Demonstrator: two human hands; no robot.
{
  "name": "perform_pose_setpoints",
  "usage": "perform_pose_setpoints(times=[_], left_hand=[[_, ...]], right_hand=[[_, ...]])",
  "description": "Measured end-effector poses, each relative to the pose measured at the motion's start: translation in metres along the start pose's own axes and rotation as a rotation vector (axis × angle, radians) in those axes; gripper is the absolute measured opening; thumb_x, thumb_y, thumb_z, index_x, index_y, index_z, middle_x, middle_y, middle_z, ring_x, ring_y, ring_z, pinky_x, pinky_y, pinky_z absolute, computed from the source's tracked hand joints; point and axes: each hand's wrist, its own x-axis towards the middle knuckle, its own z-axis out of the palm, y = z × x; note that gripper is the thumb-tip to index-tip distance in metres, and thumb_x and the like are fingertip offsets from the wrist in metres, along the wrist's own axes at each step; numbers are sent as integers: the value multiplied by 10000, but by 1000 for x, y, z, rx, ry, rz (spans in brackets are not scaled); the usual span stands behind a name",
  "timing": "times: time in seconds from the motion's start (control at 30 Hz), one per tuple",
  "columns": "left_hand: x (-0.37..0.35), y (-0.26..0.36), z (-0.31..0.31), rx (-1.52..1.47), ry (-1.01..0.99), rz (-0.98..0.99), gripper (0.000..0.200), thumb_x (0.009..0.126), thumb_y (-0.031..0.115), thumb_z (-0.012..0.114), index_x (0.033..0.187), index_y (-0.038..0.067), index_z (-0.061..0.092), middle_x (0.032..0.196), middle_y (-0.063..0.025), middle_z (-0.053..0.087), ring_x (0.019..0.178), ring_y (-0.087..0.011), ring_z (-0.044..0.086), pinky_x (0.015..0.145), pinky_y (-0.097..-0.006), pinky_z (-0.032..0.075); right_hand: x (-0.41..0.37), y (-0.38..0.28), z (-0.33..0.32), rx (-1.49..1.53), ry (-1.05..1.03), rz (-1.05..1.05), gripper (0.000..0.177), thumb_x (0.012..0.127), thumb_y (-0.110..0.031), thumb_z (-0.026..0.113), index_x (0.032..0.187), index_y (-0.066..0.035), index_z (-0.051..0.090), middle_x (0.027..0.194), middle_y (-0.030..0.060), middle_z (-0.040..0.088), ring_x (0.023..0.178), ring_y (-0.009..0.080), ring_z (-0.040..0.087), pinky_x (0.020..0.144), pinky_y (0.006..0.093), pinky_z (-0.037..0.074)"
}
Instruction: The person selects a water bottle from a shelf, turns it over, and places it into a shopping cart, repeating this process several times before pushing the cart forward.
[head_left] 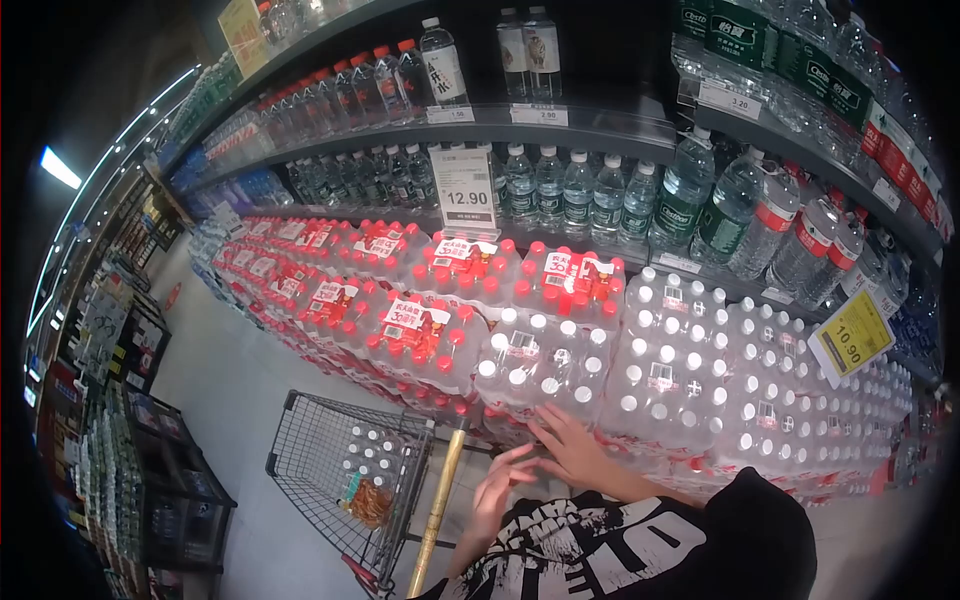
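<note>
Standing in the stack below the shelves (600, 130), the white-capped pack (545, 365) has its bottles upright, long axes vertical, caps pointing at the ceiling; the right hand (572, 447) lies against its lower front edge, fingers spread; the left hand (497, 495) hovers just beside, fingers splayed, gripping nothing; red-capped packs (420, 335) adjoin on the left; a wire cart (320, 455), carrying another bottle pack (375, 455), stands near the left hand.
</note>
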Motion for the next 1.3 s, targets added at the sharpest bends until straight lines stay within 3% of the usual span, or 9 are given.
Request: perform_pose_setpoints(times=[0.1,0.23,0.43,0.53,0.57,0.63,0.73,0.97,1.3], left_hand=[[-29,11,-46,728,188,12,352,834,290,560,1060,19,550,1163,-100,521,1091,-271,477,873,-360,398],[-82,15,-80,1611,552,92,338,765,285,645,945,13,555,969,-129,524,931,-319,497,796,-397,413],[-191,-20,-125,1570,694,-280,383,744,409,659,910,70,597,801,-140,587,781,-323,577,640,-421,447],[-209,-27,-130,966,719,-757,578,816,523,557,1163,61,541,1111,-279,558,1017,-392,558,829,-463,439],[-208,-31,-132,951,720,-754,578,816,523,557,1163,61,541,1111,-279,558,1017,-392,558,829,-463,439],[-200,-43,-134,1375,887,-809,451,756,519,594,824,75,628,624,-142,588,629,-335,600,552,-448,441],[-201,-50,-134,1420,1089,-677,506,815,531,494,702,59,638,530,-145,559,501,-362,555,494,-463,415],[-198,-45,-166,1161,1562,-568,440,890,358,431,657,50,641,577,-168,581,564,-368,578,520,-466,411],[-186,4,-211,1065,1467,-815,441,888,389,401,748,71,672,662,-174,619,679,-379,601,621,-474,436]], right_hand=[[29,-20,26,-4,-104,19,667,825,-344,598,1377,-86,328,1421,131,280,1305,357,264,1046,443,276],[70,-28,88,-11,-363,-378,729,755,-394,658,1358,-114,361,1358,133,359,1297,333,283,1071,472,229],[109,-42,162,-133,-618,-650,602,666,-427,703,1187,-180,529,994,49,554,1049,240,511,1015,470,298],[136,-50,190,-232,-1028,-761,287,670,-362,631,836,-128,635,842,35,588,838,245,590,760,397,434],[140,-49,196,-236,-1040,-766,287,670,-362,631,836,-128,635,842,35,588,838,245,590,760,397,434],[149,-53,192,-105,-1132,-792,237,666,-345,623,764,-130,647,861,51,587,850,250,587,771,405,438],[158,-61,189,-7,-1296,-643,314,695,-408,630,748,-99,659,833,96,622,816,325,608,713,432,492],[176,-73,210,4,-1448,-577,388,700,-449,646,858,-94,659,902,88,621,870,310,617,728,428,502],[225,-78,254,34,-1386,-626,397,723,-460,630,805,-72,640,852,82,585,813,287,610,691,424,492]])
